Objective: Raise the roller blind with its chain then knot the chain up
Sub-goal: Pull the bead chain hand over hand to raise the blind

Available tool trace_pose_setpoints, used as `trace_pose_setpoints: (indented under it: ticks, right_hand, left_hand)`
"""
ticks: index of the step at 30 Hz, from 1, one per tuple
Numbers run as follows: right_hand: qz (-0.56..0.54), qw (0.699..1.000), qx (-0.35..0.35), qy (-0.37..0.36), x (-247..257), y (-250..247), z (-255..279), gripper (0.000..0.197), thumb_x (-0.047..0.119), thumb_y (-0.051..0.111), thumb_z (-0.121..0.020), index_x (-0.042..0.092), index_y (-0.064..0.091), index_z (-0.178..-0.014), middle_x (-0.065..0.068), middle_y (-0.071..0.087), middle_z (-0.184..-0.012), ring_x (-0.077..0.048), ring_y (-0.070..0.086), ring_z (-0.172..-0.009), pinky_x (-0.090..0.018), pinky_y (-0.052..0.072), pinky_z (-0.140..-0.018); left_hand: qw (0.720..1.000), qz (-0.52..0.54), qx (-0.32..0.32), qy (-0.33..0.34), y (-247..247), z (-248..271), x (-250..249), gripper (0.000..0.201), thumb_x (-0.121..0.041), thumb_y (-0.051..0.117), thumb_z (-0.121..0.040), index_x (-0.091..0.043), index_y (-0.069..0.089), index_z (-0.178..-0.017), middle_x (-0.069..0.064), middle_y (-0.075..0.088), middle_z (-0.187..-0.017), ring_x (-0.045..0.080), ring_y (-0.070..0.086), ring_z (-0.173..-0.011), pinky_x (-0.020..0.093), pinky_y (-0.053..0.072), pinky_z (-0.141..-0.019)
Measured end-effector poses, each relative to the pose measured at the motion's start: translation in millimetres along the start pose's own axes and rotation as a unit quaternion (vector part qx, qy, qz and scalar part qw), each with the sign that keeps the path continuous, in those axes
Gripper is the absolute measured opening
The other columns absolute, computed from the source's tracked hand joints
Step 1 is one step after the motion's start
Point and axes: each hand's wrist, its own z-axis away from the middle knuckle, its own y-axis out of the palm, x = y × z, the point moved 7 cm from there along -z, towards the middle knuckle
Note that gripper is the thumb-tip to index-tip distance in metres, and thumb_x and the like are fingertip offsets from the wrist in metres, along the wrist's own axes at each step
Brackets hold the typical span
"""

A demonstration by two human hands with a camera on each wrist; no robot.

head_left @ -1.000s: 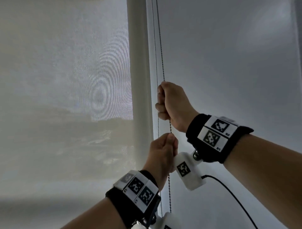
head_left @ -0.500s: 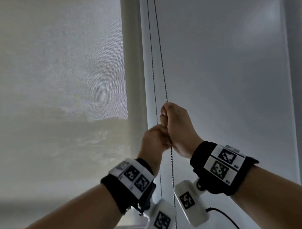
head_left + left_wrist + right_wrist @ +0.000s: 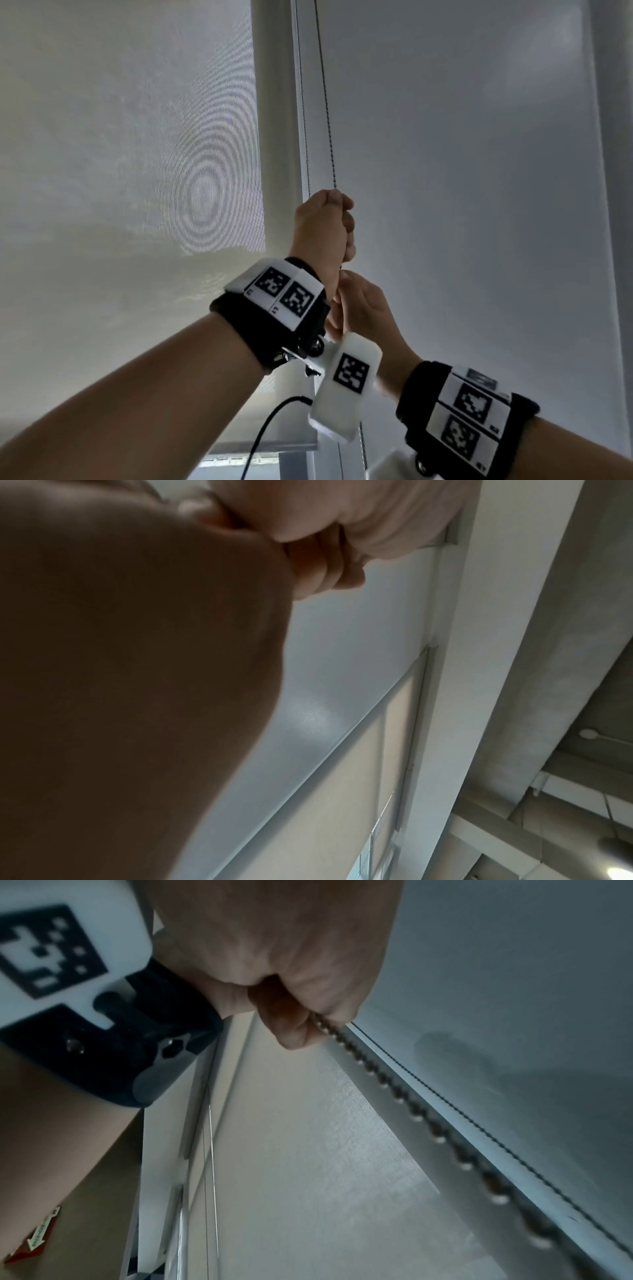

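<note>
— In the middle of the head view, what is the left hand (image 3: 320, 236) doing?
— It is a tight fist around the bead chain (image 3: 327, 113), which runs straight up to the top edge.
— And the right hand (image 3: 363, 308)?
— Just under it, touching it, pinching the same chain.
— Where is the roller blind (image 3: 130, 171)?
— On the left. Its bottom edge hangs low, near the frame's bottom, with a thin gap of window (image 3: 239, 460) below.
</note>
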Motion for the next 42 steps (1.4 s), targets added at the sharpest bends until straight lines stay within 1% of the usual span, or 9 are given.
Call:
trace_pose_setpoints:
  ticks: [5, 7, 9, 11, 14, 18, 25, 33, 42]
  right_hand:
    - [0.06, 0.997, 0.053, 0.003, -4.2, -3.5, 6.4, 0.035, 0.015, 0.03, -0.099, 0.012, 0.034, -0.064, -0.007, 0.029, -0.055, -0.018, 0.025, -0.048, -0.029, 0.021, -0.047]
    - [0.091, 0.994, 0.064, 0.007, 4.1, -8.8, -0.8, 0.039, 0.018, 0.026, -0.099, 0.001, 0.046, -0.07, -0.018, 0.041, -0.058, -0.024, 0.041, -0.049, -0.025, 0.038, -0.045]
    - [0.104, 0.993, 0.052, 0.003, 20.0, -13.5, -16.3, 0.045, 0.017, 0.023, -0.099, -0.009, 0.056, -0.084, -0.026, 0.056, -0.066, -0.032, 0.057, -0.057, -0.037, 0.056, -0.052]
    - [0.117, 0.993, 0.029, -0.011, 43.6, -15.5, -35.5, 0.04, 0.014, 0.025, -0.097, -0.004, 0.06, -0.087, -0.018, 0.062, -0.066, -0.028, 0.062, -0.058, -0.041, 0.059, -0.058]
    - [0.118, 0.992, -0.004, -0.033, 83.3, -10.5, -61.8, 0.033, 0.014, 0.032, -0.097, -0.001, 0.06, -0.09, -0.012, 0.059, -0.066, -0.02, 0.058, -0.055, -0.032, 0.052, -0.056]
    - [0.071, 0.996, 0.007, -0.052, 121.2, 9.3, -78.4, 0.032, 0.02, 0.03, -0.103, -0.003, 0.053, -0.105, -0.024, 0.06, -0.08, -0.032, 0.057, -0.072, -0.036, 0.048, -0.065]
    - [0.024, 0.999, -0.001, -0.044, 131.6, 24.6, -83.5, 0.034, 0.026, 0.03, -0.105, 0.001, 0.052, -0.112, -0.01, 0.051, -0.069, -0.019, 0.043, -0.053, -0.031, 0.04, -0.05]
    - [0.005, 1.0, -0.007, -0.019, 92.1, 16.5, -66.3, 0.03, 0.018, 0.029, -0.1, 0.018, 0.043, -0.073, 0.005, 0.031, -0.053, -0.01, 0.023, -0.041, -0.019, 0.018, -0.037]
    - [0.037, 0.999, -0.032, -0.003, 34.7, -5.8, -23.7, 0.021, 0.011, 0.031, -0.091, 0.013, 0.041, -0.072, 0.0, 0.028, -0.056, -0.012, 0.019, -0.043, -0.022, 0.014, -0.043]
  left_hand:
    - [1.0, 0.018, 0.0, -0.001, -9.4, 4.3, 11.8, 0.033, -0.015, 0.034, -0.099, -0.016, 0.046, -0.068, -0.011, 0.032, -0.04, 0.005, 0.021, -0.034, 0.013, 0.016, -0.035]
    - [1.0, 0.009, -0.003, 0.003, -13.5, 4.5, 11.4, 0.034, -0.015, 0.034, -0.099, -0.016, 0.047, -0.067, -0.011, 0.033, -0.04, 0.005, 0.022, -0.034, 0.014, 0.017, -0.036]
    - [1.0, -0.009, -0.016, 0.016, -17.7, 5.8, 7.8, 0.035, -0.013, 0.035, -0.098, -0.017, 0.047, -0.066, -0.011, 0.033, -0.039, 0.005, 0.024, -0.033, 0.012, 0.019, -0.036]
    - [0.999, -0.017, -0.028, 0.02, -19.6, 7.1, 5.7, 0.035, -0.011, 0.035, -0.097, -0.016, 0.047, -0.065, -0.01, 0.034, -0.039, 0.006, 0.027, -0.031, 0.011, 0.022, -0.036]
    - [1.0, -0.009, -0.025, 0.015, -15.9, 11.1, 6.9, 0.036, -0.014, 0.037, -0.098, -0.018, 0.049, -0.064, -0.007, 0.039, -0.043, 0.007, 0.029, -0.035, 0.013, 0.021, -0.037]
    - [1.0, 0.0, -0.017, -0.006, -10.2, 20.2, 15.5, 0.036, -0.007, 0.035, -0.095, -0.02, 0.048, -0.065, -0.009, 0.033, -0.041, 0.005, 0.023, -0.032, 0.011, 0.017, -0.037]
    - [1.0, -0.011, 0.012, -0.009, -15.0, 39.9, 30.5, 0.034, -0.006, 0.036, -0.095, -0.016, 0.049, -0.065, -0.005, 0.03, -0.046, 0.008, 0.024, -0.037, 0.017, 0.017, -0.039]
    - [0.997, -0.006, 0.06, -0.043, -20.7, 69.4, 57.1, 0.032, -0.01, 0.038, -0.099, -0.013, 0.049, -0.069, -0.004, 0.032, -0.05, 0.008, 0.03, -0.042, 0.023, 0.023, -0.045]
    - [0.989, 0.039, 0.033, -0.142, -25.7, 107.4, 120.9, 0.03, -0.009, 0.045, -0.097, -0.011, 0.049, -0.067, -0.003, 0.031, -0.051, 0.006, 0.025, -0.043, 0.018, 0.019, -0.043]
